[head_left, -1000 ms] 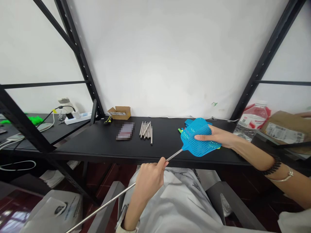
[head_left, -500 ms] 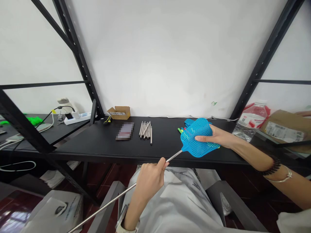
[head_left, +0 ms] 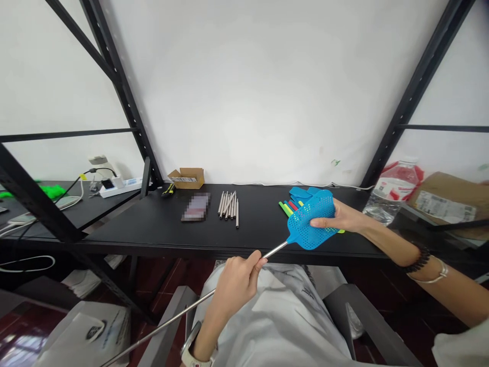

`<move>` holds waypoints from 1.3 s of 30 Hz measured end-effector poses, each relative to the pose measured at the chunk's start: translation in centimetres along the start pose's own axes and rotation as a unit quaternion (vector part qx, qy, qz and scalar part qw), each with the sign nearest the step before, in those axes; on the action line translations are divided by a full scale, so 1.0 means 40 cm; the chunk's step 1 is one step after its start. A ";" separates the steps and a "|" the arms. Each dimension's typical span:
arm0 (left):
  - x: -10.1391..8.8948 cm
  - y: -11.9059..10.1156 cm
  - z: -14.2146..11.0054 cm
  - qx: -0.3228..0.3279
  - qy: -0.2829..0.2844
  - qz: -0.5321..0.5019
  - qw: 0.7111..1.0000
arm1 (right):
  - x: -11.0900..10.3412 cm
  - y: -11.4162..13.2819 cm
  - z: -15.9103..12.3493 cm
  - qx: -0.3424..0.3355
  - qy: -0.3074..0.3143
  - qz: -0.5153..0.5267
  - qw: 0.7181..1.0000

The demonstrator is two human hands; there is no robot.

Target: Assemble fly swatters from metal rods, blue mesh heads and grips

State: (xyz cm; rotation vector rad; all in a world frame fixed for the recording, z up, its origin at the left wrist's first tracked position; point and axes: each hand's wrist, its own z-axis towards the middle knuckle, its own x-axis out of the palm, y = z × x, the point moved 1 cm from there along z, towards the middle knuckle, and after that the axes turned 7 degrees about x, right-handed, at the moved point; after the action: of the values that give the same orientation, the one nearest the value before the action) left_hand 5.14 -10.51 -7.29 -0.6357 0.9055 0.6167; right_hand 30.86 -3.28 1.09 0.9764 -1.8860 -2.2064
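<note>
A fly swatter with a perforated blue head and a long thin metal rod is held in both hands, slanting from lower left to upper right. My left hand is closed around the rod below the head, over my lap. My right hand grips the head's right side, thumb on its face; the other fingers are hidden behind. Beyond the head, on the black desk, lie several coloured swatter pieces, green, yellow, red and blue. A row of several short metal rods lies left of them.
A blurred-out phone-like object, a small open cardboard box and a black-and-yellow tool are at the desk's left. A large plastic bottle and a brown package stand at right. Black metal posts frame the desk.
The swatter head has shifted slightly right and down and turned a little, with my right hand still on it. More of the coloured pieces behind it now show. My left hand has barely moved.
</note>
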 end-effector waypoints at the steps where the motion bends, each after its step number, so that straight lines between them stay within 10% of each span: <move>1: -0.001 0.000 0.000 -0.001 0.002 -0.008 1.000 | -0.001 -0.003 0.001 0.001 -0.002 0.001 1.000; 11: 0.005 0.007 -0.001 -0.011 -0.008 0.035 0.999 | 0.006 -0.001 0.002 -0.001 0.001 -0.028 1.000; 23: -0.002 0.013 0.002 -0.004 -0.045 0.094 0.995 | 0.053 0.057 -0.013 0.191 -0.034 0.163 0.967; 32: -0.113 0.008 0.054 0.004 -0.149 0.092 0.985 | -0.019 0.054 -0.012 0.043 -0.068 0.247 0.966; 39: -0.209 -0.087 0.167 0.029 -0.187 0.066 0.980 | -0.012 -0.051 -0.027 -0.007 -0.193 0.099 0.976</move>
State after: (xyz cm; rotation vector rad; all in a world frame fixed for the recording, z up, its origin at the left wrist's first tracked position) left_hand 7.07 -9.74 3.80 -0.3901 0.6133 0.7963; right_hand 32.46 -3.53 -0.62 0.3504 -2.0030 -2.4129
